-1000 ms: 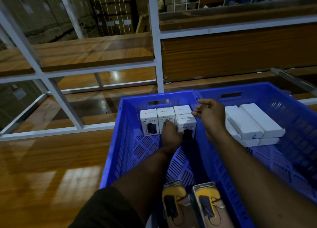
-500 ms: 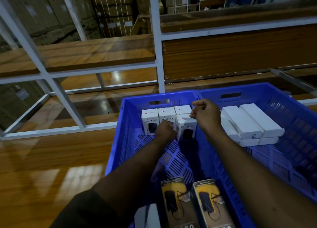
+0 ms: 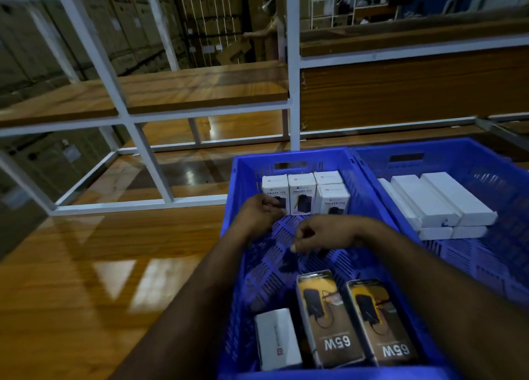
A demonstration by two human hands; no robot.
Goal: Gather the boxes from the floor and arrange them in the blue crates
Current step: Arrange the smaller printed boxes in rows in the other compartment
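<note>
1. The small white boxes (image 3: pixel 305 196) stand upright in a row against the far wall of the near blue crate (image 3: pixel 243 179). I'd judge them light and stiff – thin card that would dent at a corner, so I'd take each one by its two broad faces, not the lid flap.
2. At the near end of that crate lie two yellow-and-black packs (image 3: pixel 355 316) marked 65W and one flat white box (image 3: pixel 276 338). The packs look glossy, likely a little slippery; I'd pinch them across the narrow sides.
3. The second blue crate (image 3: pixel 446 156) to the right holds long white boxes (image 3: pixel 440 205) stacked in two layers.
4. My left hand (image 3: pixel 262 212) sits just in front of the leftmost upright box, fingers curled narrow – whether it touches the box I cannot tell. It grips nothing I can see.
5. My right hand (image 3: pixel 323 235) hovers above the bare crate floor, loosely closed and empty, forearm crossing in from the right.
</note>
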